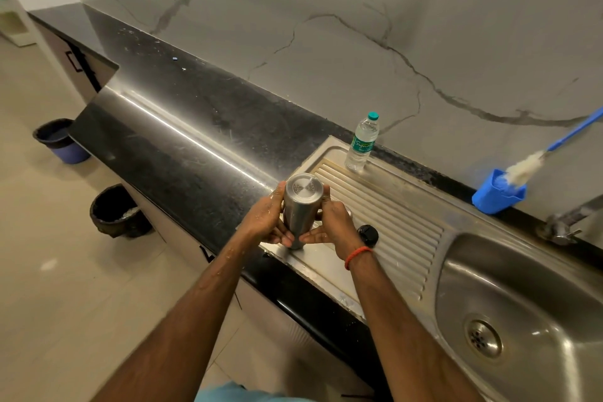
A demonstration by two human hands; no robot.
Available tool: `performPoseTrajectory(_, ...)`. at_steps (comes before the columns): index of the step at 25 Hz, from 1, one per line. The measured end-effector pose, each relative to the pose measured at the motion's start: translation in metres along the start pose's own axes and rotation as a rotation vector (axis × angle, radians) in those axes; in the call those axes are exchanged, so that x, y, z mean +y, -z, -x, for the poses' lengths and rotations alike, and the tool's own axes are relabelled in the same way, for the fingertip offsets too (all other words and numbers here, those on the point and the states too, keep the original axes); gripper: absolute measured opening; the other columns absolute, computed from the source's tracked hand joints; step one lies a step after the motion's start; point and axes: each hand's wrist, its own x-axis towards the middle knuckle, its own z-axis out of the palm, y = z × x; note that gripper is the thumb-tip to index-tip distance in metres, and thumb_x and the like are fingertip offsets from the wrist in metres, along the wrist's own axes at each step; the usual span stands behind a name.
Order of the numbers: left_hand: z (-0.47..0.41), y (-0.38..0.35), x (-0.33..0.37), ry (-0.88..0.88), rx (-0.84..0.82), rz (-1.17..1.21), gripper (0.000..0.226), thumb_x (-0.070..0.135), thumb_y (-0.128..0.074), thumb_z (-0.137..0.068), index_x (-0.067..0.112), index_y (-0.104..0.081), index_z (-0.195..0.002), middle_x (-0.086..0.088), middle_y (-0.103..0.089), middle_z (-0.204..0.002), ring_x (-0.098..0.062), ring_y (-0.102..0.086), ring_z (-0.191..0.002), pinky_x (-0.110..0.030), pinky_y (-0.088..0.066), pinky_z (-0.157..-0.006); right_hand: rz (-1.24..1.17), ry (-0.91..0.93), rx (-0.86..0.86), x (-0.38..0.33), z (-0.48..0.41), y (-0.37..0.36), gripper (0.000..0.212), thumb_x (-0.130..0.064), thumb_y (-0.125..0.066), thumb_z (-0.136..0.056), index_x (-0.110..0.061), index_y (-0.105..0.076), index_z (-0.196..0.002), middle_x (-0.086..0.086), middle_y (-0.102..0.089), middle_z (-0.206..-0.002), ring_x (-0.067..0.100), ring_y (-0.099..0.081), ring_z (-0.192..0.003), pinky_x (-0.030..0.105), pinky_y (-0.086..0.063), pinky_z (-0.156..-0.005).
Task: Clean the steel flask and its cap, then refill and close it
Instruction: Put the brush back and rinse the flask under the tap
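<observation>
Head view: 2 hands, left [263,222] and right [333,222], curled round upturned steel flask [298,206] at drainboard [394,206] front-left edge, cap [368,233] beside.

The steel flask [301,206] is brushed silver-grey and its cap [367,233] is black. The drainboard [391,215] is dull silver with parallel ribs. The counter [182,127] is black with pale speckles, and the wall [359,26] is grey marble with dark veins. The clear water bottle [361,143] has a green label and a teal lid. The holder [497,194] is bright blue. The brush [522,168] has a blue handle and off-white bristles. The wrist band [357,256] is orange-red and the floor tiles [49,271] are beige. There are 2 bins: a blue bin [63,140] and a black bin [117,212].
</observation>
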Motion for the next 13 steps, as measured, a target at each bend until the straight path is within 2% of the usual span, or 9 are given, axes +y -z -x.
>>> performPoseTrajectory(3,0.0014,-0.0002,-0.0025,0.002,0.025,0.047,0.094,0.085,-0.019,-0.087,0.008,-0.068,-0.110,-0.031,-0.072,-0.082,-0.035,-0.070,-0.066,-0.023,-0.047,-0.046,-0.010,0.014,-0.025,0.0021,-0.0030,-0.0005,0.073,-0.071,-0.034,-0.094,-0.014,-0.054,-0.135,0.018,-0.059,-0.131,0.038,-0.075,-0.074,0.053,-0.062,-0.076)
performPoseTrajectory(8,0.0024,-0.0017,-0.0081,-0.033,0.050,0.063,0.089,0.079,-0.017,-0.092,0.011,-0.065,-0.123,-0.026,-0.073,-0.077,-0.032,-0.072,-0.066,-0.024,-0.050,-0.049,-0.033,0.062,-0.070,0.0097,-0.0060,-0.0011,0.064,-0.064,-0.033,-0.099,-0.019,-0.049,-0.142,0.017,-0.058,-0.136,0.037,-0.075,-0.076,0.049,-0.062,-0.076)
performPoseTrajectory(13,0.0003,-0.0013,-0.0054,-0.055,0.110,0.040,0.092,0.077,-0.015,-0.089,0.009,-0.066,-0.123,-0.024,-0.074,-0.076,-0.035,-0.075,-0.070,-0.026,-0.053,-0.050,-0.058,0.084,-0.115,0.0098,-0.0091,-0.0043,0.063,-0.061,-0.033,-0.100,-0.020,-0.043,-0.147,0.019,-0.054,-0.139,0.038,-0.075,-0.082,0.050,-0.062,-0.079)
